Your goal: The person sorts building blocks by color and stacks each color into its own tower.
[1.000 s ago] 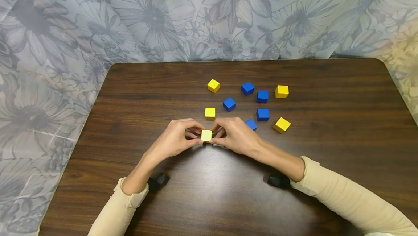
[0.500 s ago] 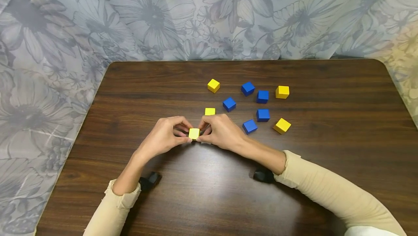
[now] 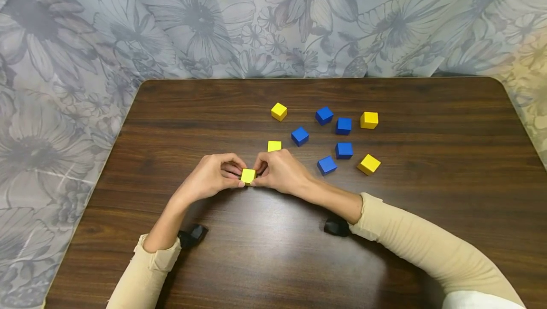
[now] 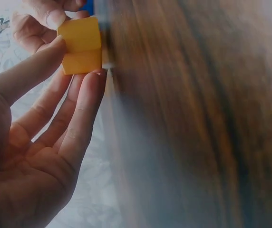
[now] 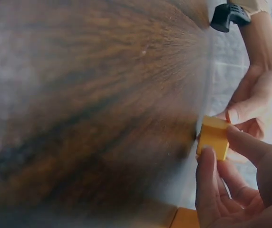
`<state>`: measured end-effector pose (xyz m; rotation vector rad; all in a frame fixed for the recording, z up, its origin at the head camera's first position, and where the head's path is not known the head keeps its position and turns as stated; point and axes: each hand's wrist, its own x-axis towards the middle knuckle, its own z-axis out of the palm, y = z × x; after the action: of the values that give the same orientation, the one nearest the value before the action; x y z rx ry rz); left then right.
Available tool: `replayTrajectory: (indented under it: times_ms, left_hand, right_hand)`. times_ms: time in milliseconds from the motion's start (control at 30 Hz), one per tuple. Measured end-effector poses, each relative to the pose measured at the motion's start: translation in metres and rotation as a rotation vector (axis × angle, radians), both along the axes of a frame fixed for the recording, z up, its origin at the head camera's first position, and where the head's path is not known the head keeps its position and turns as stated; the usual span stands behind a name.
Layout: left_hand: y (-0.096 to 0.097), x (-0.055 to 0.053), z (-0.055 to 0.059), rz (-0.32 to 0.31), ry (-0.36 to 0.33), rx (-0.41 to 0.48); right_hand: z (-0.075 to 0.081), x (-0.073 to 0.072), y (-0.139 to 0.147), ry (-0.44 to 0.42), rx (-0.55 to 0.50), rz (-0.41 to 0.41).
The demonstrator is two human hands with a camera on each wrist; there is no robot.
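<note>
A yellow cube (image 3: 248,176) is pinched from both sides near the middle of the dark wooden table (image 3: 273,261). My left hand (image 3: 211,176) holds its left side between thumb and fingertips. From the right, my right hand (image 3: 284,172) grips it with thumb and fingers. In the left wrist view two faces of the cube (image 4: 81,35) show between the fingertips of both hands. The right wrist view also has the cube (image 5: 213,137) between the two hands. Just behind my right hand lies another yellow cube (image 3: 274,145), its front partly hidden.
Several blue cubes (image 3: 300,136) lie scattered behind and right of my right hand. More yellow cubes stand around them, one at the back (image 3: 279,111), one at the right (image 3: 369,120) and one nearer (image 3: 369,164). A floral cloth (image 3: 273,24) hangs behind the table.
Both hands have moved left together with the yellow cube between them. My right hand has uncovered the nearest blue cube and now partly covers the yellow cube behind it.
</note>
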<state>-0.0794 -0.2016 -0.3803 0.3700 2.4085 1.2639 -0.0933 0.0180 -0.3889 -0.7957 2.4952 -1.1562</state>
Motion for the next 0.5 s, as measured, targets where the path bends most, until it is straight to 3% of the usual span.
replayTrajectory:
  times_ms: [200, 500]
  left_hand:
    - [-0.0029, -0.0002, -0.0005, -0.001, -0.003, -0.028]
    - [-0.0033, 0.0008, 0.0036, -0.024, 0.066, -0.134]
  right_hand:
    - [-0.0015, 0.0006, -0.0068, -0.016, 0.033, 0.004]
    - [-0.0027, 0.0012, -0.0084, 0.014, 0.045, -0.003]
